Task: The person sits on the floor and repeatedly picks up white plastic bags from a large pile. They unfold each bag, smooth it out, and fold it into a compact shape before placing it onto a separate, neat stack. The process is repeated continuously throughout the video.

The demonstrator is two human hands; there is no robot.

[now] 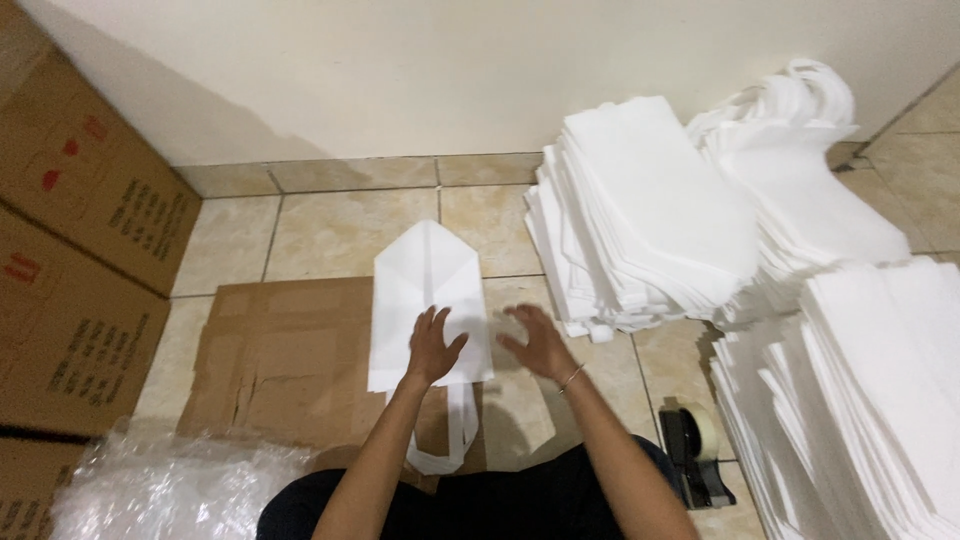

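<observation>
A folded white fabric bag (425, 290) lies flat on the tiled floor, its top folded to a point and its handle loop (455, 435) trailing toward me. My left hand (432, 347) presses flat on the bag's lower part, fingers spread. To the right of the bag's edge my right hand (538, 342) hovers open just above the floor, holding nothing; a thin bracelet is on its wrist.
Flattened brown cardboard (280, 365) lies under the bag's left side. Tall stacks of white bags (650, 215) fill the right, with another stack (860, 390) nearer. A tape dispenser (697, 450) sits by my right arm. Cardboard boxes (70, 250) stand left, crumpled clear plastic (170, 485) at the bottom left.
</observation>
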